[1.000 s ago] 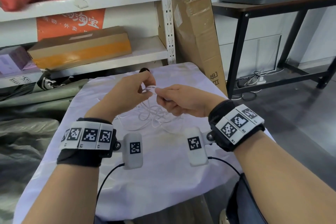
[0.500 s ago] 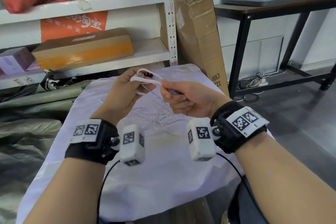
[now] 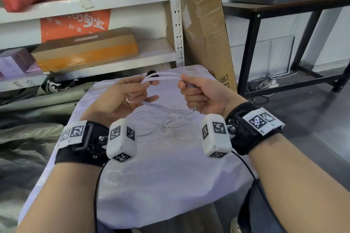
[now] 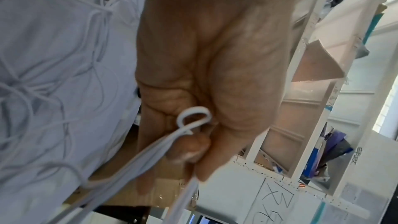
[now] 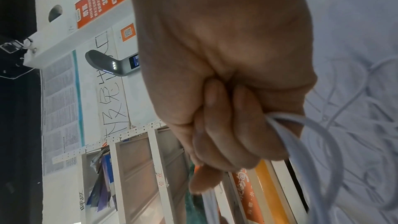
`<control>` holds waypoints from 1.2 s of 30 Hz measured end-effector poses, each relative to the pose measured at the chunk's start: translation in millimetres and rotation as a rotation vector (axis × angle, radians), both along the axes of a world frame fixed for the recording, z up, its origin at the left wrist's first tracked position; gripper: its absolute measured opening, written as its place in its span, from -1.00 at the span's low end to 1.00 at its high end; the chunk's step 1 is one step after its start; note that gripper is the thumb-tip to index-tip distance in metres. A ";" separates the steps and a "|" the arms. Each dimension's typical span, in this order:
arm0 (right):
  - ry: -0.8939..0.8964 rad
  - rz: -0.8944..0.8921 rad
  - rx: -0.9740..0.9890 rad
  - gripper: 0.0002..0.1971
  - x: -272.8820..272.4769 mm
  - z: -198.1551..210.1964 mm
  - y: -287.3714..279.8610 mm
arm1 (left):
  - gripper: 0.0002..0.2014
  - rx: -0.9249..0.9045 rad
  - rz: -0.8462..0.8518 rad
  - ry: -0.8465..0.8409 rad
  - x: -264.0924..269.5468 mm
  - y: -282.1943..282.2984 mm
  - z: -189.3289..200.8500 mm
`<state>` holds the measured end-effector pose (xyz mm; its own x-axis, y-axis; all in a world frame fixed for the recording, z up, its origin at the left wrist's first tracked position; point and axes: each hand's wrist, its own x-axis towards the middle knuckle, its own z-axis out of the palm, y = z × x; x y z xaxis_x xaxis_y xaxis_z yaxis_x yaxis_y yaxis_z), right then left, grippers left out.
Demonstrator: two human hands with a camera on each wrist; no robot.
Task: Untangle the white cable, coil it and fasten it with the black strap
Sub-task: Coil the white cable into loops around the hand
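The white cable (image 3: 162, 76) runs in two or three strands between my hands, held above the table. My left hand (image 3: 130, 92) pinches one end of these strands, and a small loop (image 4: 192, 116) of cable sticks out of its curled fingers. My right hand (image 3: 197, 93) grips the other end in a fist (image 5: 232, 125). The rest of the cable lies as a loose tangle (image 3: 174, 121) on the white cloth below. A small black thing (image 3: 152, 73), perhaps the strap, peeks out behind the left fingers at the table's far edge.
The white-clothed table (image 3: 161, 176) is small. A white shelf (image 3: 113, 64) with cardboard boxes stands behind it, a tall carton (image 3: 206, 30) leans at the right, and a black-framed desk (image 3: 284, 5) is further right. Grey sheeting (image 3: 22, 138) lies on the left.
Both hands have risen and moved apart, drawing the cable strands out taut between them. The left hand has turned palm up.
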<state>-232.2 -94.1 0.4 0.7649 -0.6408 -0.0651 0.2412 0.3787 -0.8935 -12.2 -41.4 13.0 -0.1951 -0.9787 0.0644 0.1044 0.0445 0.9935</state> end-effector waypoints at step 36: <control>-0.690 -0.068 0.445 -0.71 -17.4 -6.9 -22.0 | -0.58 0.116 -0.161 -0.137 -31.6 -12.9 -27.0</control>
